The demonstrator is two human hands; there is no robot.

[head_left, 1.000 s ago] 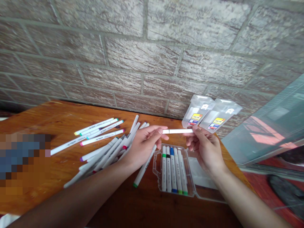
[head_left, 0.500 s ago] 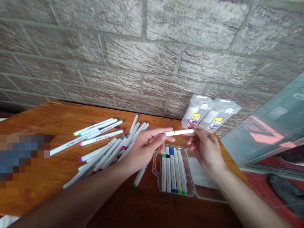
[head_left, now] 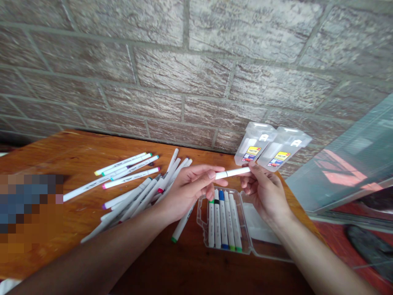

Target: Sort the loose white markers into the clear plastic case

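open case [head_left: 243,221]: this clear plastic case lies spread flat in the lower middle of the frame, a little to the right, with its two halves side by side.
row of markers [head_left: 224,221]: at least five white markers lie next to each other in the left half of the case. the first has a green band, the second a black band, the third a blue top; some lower ends show blue, yellow-green and green.
white sheet [head_left: 258,223]: it is in the right half, and partly the right arm covers it.
two closed cases [head_left: 284,149]: they stand right of centre, against the stone wall [head_left: 159,69], and carry yellow and blue labels. something whitish is inside, but i cannot tell what.
held marker [head_left: 236,172]: it is slim and white, with a thin dark ring around the body. it is above the open case, slightly tilted, its right end higher. its end colours are hidden.
left hand [head_left: 192,186]: thumb and fingers are closed around the left end of the marker.
right hand [head_left: 267,188]: the fingers are narrow, pinching the other end.
loose markers [head_left: 132,178]: many lie in a crossed heap on the wooden table [head_left: 76,149], left of centre.
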